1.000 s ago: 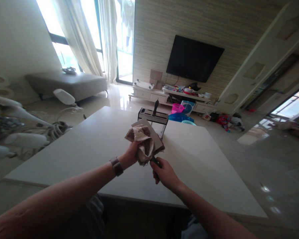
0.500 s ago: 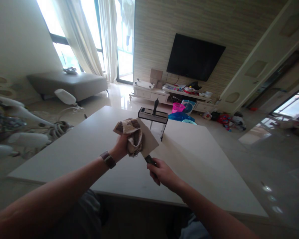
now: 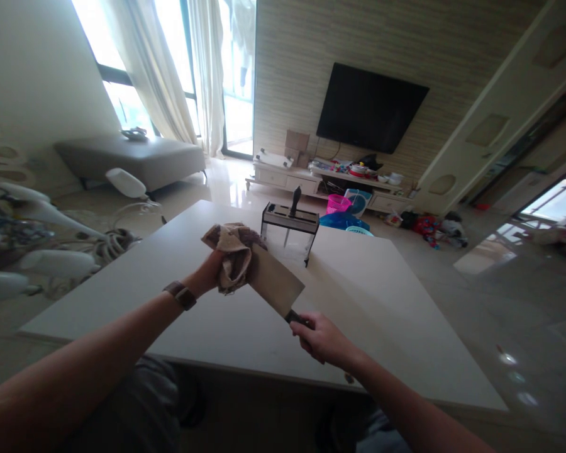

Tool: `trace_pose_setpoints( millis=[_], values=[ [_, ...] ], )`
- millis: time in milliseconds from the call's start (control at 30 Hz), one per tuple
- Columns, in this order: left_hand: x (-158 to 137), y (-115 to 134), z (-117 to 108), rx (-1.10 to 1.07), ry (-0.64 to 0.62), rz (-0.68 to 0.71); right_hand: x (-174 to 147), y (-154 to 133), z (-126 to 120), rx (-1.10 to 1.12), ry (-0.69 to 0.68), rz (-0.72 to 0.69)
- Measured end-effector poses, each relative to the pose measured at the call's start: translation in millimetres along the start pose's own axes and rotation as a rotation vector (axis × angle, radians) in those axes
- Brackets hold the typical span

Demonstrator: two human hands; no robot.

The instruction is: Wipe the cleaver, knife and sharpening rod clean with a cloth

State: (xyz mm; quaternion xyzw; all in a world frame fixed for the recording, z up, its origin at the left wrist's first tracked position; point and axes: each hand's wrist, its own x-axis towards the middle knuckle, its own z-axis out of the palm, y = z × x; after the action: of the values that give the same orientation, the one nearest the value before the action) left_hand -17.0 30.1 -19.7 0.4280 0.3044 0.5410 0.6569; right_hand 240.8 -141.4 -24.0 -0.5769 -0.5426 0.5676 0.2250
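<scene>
A cleaver [image 3: 277, 281] with a broad rectangular blade slants over the white table. My right hand [image 3: 324, 338] is closed round its dark handle. Folded over the far end of the blade is a brown and beige cloth [image 3: 234, 258], gripped by my left hand [image 3: 210, 272]; the cloth hides most of those fingers and the blade's tip. Just beyond the blade stands a knife block [image 3: 290, 220] with clear sides and a slotted top, and one black-handled knife [image 3: 295, 200] sticks up from it.
The white table [image 3: 382, 314] spreads under both hands. White lamp shades [image 3: 56, 263] and coiled tubing lie at the left. Past the table are a grey bench [image 3: 136, 160], a pink basket [image 3: 338, 204], a low white cabinet [image 3: 276, 179] and a television [image 3: 371, 107].
My left hand and the cloth have slid left along the blade toward its far end, baring more of it. My right hand has shifted slightly right and down with the cleaver.
</scene>
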Motion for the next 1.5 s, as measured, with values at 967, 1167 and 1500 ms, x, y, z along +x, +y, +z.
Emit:
trace_pose_setpoints(
  millis=[967, 1167, 1500],
  values=[
    [-17, 5, -10, 0.564, -0.098, 0.033, -1, -5, -2, -0.415, 0.061, -0.122],
    [-13, 0, -16, 0.538, -0.056, 0.038, -2, -5, -3, -0.414, 0.067, -0.138],
    [-22, 8, 5, 0.288, 0.062, -0.011, -1, -6, -5, -0.397, 0.074, -0.165]
  ],
)
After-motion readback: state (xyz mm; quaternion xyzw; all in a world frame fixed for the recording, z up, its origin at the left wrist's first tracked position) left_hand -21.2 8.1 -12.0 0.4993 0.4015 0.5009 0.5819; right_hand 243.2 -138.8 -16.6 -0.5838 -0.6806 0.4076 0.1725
